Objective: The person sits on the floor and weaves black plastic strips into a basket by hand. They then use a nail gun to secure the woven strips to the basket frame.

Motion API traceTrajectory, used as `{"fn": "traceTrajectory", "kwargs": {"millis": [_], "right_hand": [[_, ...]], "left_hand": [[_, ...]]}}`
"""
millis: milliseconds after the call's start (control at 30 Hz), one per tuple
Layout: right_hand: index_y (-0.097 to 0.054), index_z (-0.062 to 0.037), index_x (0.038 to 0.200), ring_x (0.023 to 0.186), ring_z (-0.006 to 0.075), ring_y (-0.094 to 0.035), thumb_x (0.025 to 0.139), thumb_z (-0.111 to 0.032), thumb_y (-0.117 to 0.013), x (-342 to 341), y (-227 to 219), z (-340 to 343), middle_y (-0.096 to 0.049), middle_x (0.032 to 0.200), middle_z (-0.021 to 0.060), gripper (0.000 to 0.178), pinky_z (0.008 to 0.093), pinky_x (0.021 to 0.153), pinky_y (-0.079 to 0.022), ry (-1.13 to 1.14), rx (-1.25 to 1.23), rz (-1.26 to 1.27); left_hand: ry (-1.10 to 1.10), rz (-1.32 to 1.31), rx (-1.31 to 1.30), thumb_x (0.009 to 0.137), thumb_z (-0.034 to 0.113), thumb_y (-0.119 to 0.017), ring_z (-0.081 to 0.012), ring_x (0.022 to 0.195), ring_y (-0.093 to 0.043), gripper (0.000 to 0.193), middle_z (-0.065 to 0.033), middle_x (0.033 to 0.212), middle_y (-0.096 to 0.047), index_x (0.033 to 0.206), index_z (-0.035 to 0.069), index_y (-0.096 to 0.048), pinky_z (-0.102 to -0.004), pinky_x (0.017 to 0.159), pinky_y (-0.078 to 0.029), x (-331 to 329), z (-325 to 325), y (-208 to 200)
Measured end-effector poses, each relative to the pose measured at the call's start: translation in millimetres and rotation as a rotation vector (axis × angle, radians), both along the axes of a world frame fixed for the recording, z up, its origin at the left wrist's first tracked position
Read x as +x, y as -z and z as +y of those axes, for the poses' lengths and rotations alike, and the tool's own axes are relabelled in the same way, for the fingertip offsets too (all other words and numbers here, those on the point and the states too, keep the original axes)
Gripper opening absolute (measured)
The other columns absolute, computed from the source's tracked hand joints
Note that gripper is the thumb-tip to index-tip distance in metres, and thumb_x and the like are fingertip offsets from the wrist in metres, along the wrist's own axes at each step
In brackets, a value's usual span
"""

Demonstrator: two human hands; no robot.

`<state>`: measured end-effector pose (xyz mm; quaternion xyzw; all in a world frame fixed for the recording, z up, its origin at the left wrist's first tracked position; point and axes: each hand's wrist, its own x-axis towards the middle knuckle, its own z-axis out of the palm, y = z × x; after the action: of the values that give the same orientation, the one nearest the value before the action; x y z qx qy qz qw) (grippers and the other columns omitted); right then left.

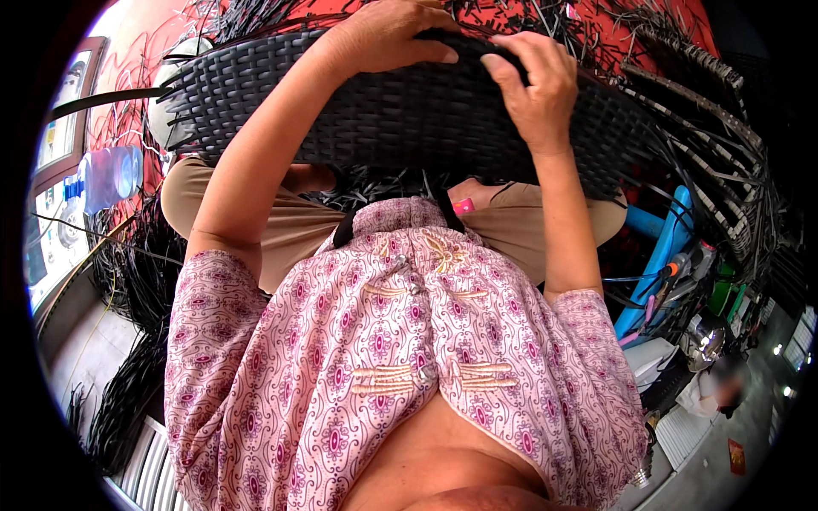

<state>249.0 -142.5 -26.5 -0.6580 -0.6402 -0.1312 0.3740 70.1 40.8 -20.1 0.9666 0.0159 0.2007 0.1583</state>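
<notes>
A long black panel (375, 115), woven from flat plastic-like strips, lies across my lap, its loose strip ends sticking out at both sides. My left hand (394, 36) grips its far upper edge, the thumb on the near face and the fingers over the rim. Close by to the right, my right hand (537, 89) is bent over the same edge with thumb and fingers curled. Any single strip between those fingertips is too small to make out.
Loose black strips (141, 375) hang in a bundle at the left, near a clear blue plastic bottle (115, 177). Dark woven pieces (707, 128) stack up at the right. Below them are a blue tube (660, 264) and mixed tools. Strip scraps litter the red surface (665, 21) ahead. Another person (714, 387) is far right.
</notes>
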Motion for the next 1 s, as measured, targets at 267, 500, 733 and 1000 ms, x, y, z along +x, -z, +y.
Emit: {"fn": "traceTrajectory", "kwargs": {"millis": [267, 500, 733, 1000], "right_hand": [[-0.071, -0.0139, 0.106, 0.104, 0.02, -0.06, 0.083, -0.052, -0.074, -27, 5, -2, -0.069, 0.105, -0.0007, 0.044, 0.0407, 0.096, -0.04, 0.172, -0.065, -0.111], [-0.071, -0.0162, 0.104, 0.099, 0.0183, -0.063, 0.081, -0.059, -0.073, -20, 26, -1, -0.071, 0.102, -0.004, 0.049, 0.0402, 0.098, -0.04, 0.156, 0.086, -0.092], [-0.073, -0.016, 0.105, 0.098, 0.02, -0.062, 0.077, -0.054, -0.078, -22, 16, 0, -0.069, 0.102, -0.0024, 0.047, 0.0394, 0.095, -0.041, 0.12, 0.006, -0.075], [-0.073, -0.0104, 0.102, 0.098, 0.029, -0.062, 0.06, -0.039, -0.091, -22, -27, 22, -0.066, 0.095, 0.0065, 0.054, 0.0418, 0.089, -0.048, 0.001, -0.311, -0.024]], "left_hand": [[-0.056, 0.286, -0.496, 0.092, 0.035, -0.073, -0.022, 0.094, -0.066, 0.038, -0.0094, 0.102, -0.07, 0.113, 0.004, -0.071, -0.0339, 0.084, -0.051, 9, 6, -5], [-0.103, 0.209, -0.613, 0.092, 0.029, -0.074, -0.0162, 0.09, -0.066, 0.03, -0.0052, 0.095, -0.072, 0.108, 0.004, -0.073, -0.0317, 0.082, -0.05, 3, -20, -34], [0.019, 0.395, -0.822, 0.079, 0.025, -0.082, -0.0267, 0.095, -0.064, 0.046, -0.0121, 0.099, -0.068, 0.116, 0.001, -0.067, -0.0386, 0.086, -0.051, 9, 11, -26], [0.022, 0.329, -0.764, 0.071, 0.015, -0.085, -0.024, 0.089, -0.063, 0.043, -0.0113, 0.094, -0.068, 0.105, 0.001, -0.065, -0.0372, 0.08, -0.051, 18, 13, -8]]}}
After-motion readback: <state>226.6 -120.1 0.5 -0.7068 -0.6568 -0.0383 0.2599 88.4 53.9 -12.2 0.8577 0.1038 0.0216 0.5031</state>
